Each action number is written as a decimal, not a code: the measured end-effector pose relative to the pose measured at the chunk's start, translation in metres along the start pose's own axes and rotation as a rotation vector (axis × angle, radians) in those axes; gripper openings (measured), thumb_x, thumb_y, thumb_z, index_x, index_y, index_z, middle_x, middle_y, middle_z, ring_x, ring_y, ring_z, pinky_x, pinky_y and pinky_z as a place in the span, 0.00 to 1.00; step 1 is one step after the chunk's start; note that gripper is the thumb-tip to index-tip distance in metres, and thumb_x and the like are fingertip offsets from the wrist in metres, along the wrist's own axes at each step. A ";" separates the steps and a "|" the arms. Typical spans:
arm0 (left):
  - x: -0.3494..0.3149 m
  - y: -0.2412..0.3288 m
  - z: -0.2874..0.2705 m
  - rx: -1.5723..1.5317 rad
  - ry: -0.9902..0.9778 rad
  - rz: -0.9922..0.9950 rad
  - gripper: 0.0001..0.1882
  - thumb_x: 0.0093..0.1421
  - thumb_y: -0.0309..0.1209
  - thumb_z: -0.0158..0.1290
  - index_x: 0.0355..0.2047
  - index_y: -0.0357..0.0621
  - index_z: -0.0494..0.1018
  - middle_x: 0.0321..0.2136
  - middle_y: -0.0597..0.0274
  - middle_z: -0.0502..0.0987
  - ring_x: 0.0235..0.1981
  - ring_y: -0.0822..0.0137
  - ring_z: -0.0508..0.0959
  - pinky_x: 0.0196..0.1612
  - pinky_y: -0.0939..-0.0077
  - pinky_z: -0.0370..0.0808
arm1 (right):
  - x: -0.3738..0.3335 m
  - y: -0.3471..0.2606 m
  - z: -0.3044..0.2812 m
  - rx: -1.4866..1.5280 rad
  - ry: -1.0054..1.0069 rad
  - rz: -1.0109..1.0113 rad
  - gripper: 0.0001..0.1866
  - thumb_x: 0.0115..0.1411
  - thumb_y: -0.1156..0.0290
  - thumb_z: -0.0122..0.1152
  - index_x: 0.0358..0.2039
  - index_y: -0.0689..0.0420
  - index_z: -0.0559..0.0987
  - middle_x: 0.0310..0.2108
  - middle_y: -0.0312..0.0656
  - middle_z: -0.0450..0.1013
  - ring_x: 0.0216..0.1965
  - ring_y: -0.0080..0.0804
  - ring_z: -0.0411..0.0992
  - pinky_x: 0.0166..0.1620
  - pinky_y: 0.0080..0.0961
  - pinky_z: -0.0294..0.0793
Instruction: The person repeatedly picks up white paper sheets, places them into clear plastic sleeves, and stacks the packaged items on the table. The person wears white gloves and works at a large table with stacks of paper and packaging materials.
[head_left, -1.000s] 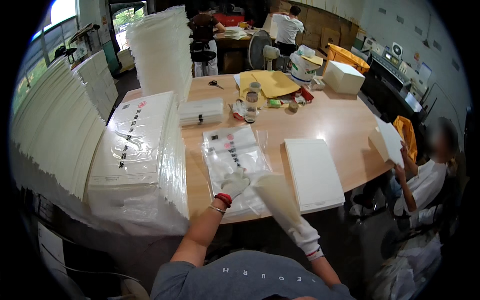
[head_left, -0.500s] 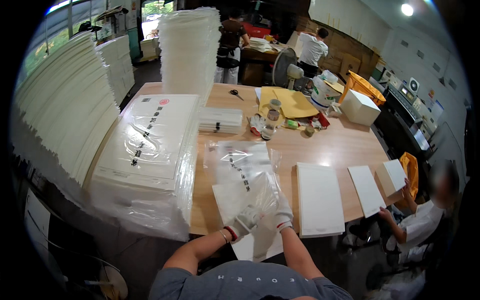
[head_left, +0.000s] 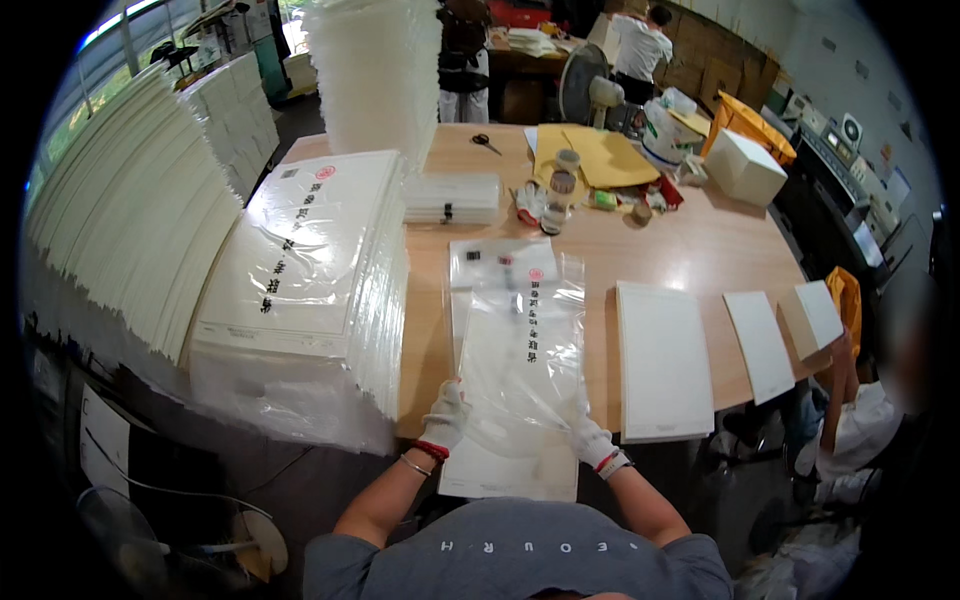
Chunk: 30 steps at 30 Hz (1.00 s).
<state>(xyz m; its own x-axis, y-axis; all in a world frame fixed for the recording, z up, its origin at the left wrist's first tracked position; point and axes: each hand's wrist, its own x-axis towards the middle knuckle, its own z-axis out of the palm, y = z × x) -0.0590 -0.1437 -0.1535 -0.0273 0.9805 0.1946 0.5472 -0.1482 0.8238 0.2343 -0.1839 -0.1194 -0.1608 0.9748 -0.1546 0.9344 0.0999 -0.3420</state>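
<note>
A clear plastic bag [head_left: 515, 395] with dark printed characters and a red mark lies in front of me, with a stack of white paper sheets [head_left: 508, 482] showing through and below it. My left hand [head_left: 447, 412], in a white glove, is closed at the left edge of the bag and sheets. On the opposite edge, my right hand [head_left: 594, 442], also gloved, has its fingers curled at the bag's side; its fingertips are partly hidden. Under the far end of the bag is another printed white sheet [head_left: 470, 262].
At left stands a tall pile of bagged sheets [head_left: 290, 260]. Right of me lie a white paper stack [head_left: 668, 365], a thinner stack [head_left: 760, 345] and a white block [head_left: 812, 318]. Scissors [head_left: 486, 144], a tape roll stack [head_left: 560, 185] and yellow envelopes [head_left: 605, 155] lie farther back. A co-worker sits at right.
My hands have moved apart, from together near the bag's lower right to its two side edges. The bag and sheets now lie straight instead of slanted. The co-worker's hands have left the thinner stack.
</note>
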 end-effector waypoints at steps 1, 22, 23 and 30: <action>-0.012 0.001 -0.002 0.053 0.042 0.089 0.21 0.52 0.23 0.46 0.46 0.37 0.56 0.33 0.46 0.66 0.31 0.46 0.71 0.33 0.58 0.68 | -0.010 -0.008 -0.010 0.032 -0.100 0.047 0.42 0.52 0.68 0.50 0.61 0.62 0.40 0.43 0.49 0.69 0.22 0.37 0.73 0.18 0.39 0.69; -0.115 0.073 -0.057 -0.148 -0.256 0.139 0.03 0.46 0.19 0.44 0.21 0.39 0.66 0.21 0.56 0.69 0.25 0.63 0.71 0.29 0.75 0.68 | -0.149 0.018 0.017 1.299 0.137 0.378 0.22 0.57 0.65 0.49 0.51 0.60 0.64 0.32 0.40 0.73 0.29 0.30 0.72 0.30 0.27 0.71; -0.100 0.097 -0.060 -0.140 -0.264 0.260 0.03 0.48 0.19 0.44 0.22 0.40 0.67 0.20 0.56 0.68 0.23 0.66 0.70 0.27 0.78 0.67 | -0.133 0.021 0.033 1.419 0.047 0.381 0.22 0.57 0.65 0.50 0.50 0.61 0.65 0.33 0.40 0.72 0.31 0.29 0.71 0.33 0.25 0.70; -0.056 0.191 -0.147 -0.585 -0.141 0.382 0.03 0.51 0.26 0.48 0.22 0.43 0.69 0.20 0.63 0.70 0.20 0.70 0.70 0.25 0.77 0.68 | -0.055 -0.110 -0.037 1.878 -0.013 0.073 0.22 0.58 0.66 0.49 0.50 0.65 0.65 0.43 0.41 0.67 0.42 0.27 0.66 0.46 0.24 0.65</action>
<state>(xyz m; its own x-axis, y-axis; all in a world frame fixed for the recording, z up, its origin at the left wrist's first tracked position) -0.0759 -0.2457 0.0714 0.2069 0.8475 0.4888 -0.0428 -0.4913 0.8700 0.1522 -0.2414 -0.0388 -0.1527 0.9642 -0.2169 -0.5787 -0.2651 -0.7712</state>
